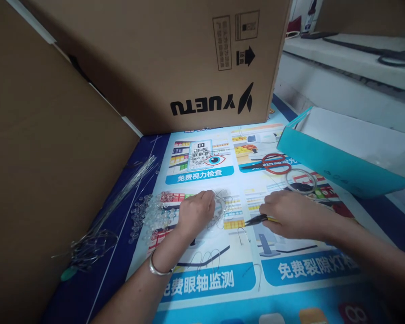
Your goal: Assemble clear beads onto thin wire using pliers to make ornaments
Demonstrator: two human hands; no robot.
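beads: I'm pinching a little cluster of clear beads (pixel 220 208) strung on thin wire, and it's sitting just above the printed poster, between my two hands.

pliers: I'm gripping small pliers (pixel 256 220) with yellow handles, lying nearly flat, dark tips pointing left toward the cluster.

loose beads: a scattered pile of clear beads (pixel 148 213) is lying on the poster just left of the cluster.
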